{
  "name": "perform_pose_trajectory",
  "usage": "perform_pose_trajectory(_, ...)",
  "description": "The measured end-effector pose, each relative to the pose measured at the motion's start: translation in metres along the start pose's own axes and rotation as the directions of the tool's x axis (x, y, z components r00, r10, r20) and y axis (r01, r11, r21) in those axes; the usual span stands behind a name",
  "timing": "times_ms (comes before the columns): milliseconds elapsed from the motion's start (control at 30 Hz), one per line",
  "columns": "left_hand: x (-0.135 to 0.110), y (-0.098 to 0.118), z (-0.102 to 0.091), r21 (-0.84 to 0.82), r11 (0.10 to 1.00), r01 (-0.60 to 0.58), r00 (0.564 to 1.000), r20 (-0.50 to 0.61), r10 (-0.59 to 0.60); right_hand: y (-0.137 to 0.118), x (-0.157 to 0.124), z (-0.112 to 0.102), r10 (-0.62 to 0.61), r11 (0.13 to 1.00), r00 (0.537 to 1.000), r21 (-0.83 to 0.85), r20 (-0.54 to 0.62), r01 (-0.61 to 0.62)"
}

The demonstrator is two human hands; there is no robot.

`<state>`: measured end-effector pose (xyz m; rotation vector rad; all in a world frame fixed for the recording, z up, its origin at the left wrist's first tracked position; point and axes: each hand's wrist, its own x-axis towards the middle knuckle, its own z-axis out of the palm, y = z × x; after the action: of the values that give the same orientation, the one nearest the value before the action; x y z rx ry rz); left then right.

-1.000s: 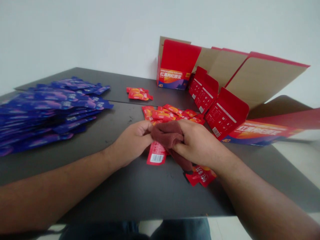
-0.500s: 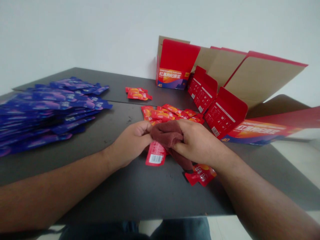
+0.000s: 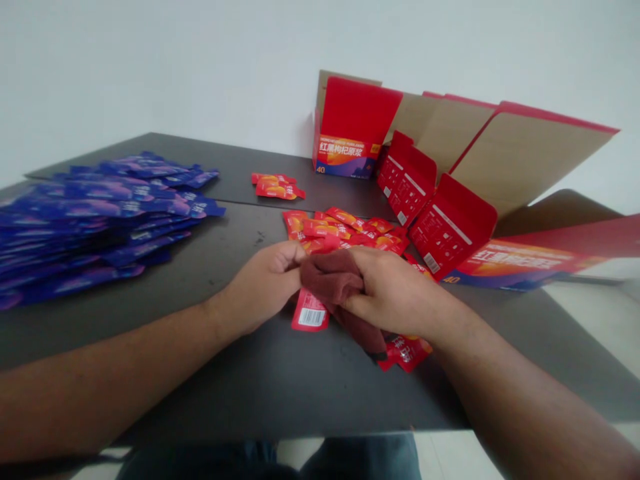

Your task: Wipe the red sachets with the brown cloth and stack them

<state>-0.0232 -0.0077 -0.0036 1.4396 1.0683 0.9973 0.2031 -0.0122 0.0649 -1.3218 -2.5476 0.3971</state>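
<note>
The dark grey worktop (image 3: 240, 393) carries a broad pile of blue sachets (image 3: 115, 210) on the left, a heap of red sachets (image 3: 345, 230) near the middle (a small red cluster (image 3: 277, 188) lies apart behind it), and open printed boxes (image 3: 345, 157) standing towards the right.

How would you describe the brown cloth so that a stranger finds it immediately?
On the dark table, find the heap of red sachets. Just in front, the right hand holds a bunched brown cloth. It is plain, while the sachets around it carry print.
</note>
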Motion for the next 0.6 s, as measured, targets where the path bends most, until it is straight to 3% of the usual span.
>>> perform_pose_trajectory(233,0.0,-0.003,0.004,-0.112,0.991,0.07,0.997,-0.005,-0.071,0.0,0.005,-0.001,0.124,0.992,0.978,-0.005,-0.167,-0.126)
perform_pose_trajectory(400,0.001,0.012,0.01,-0.398,0.898,0.189,0.971,-0.061,-0.231,-0.011,-0.001,0.013,0.007,0.999,1.0,-0.032,-0.021,-0.008)
perform_pose_trajectory(500,0.002,0.017,0.009,-0.371,0.91,0.184,0.955,-0.151,-0.254,-0.017,-0.006,0.018,-0.12,0.991,0.986,-0.039,0.111,0.125)
perform_pose_trajectory(600,0.003,0.017,0.007,-0.324,0.931,0.167,0.967,-0.131,-0.219,-0.012,-0.005,0.015,-0.14,0.989,0.983,-0.02,0.122,0.143)
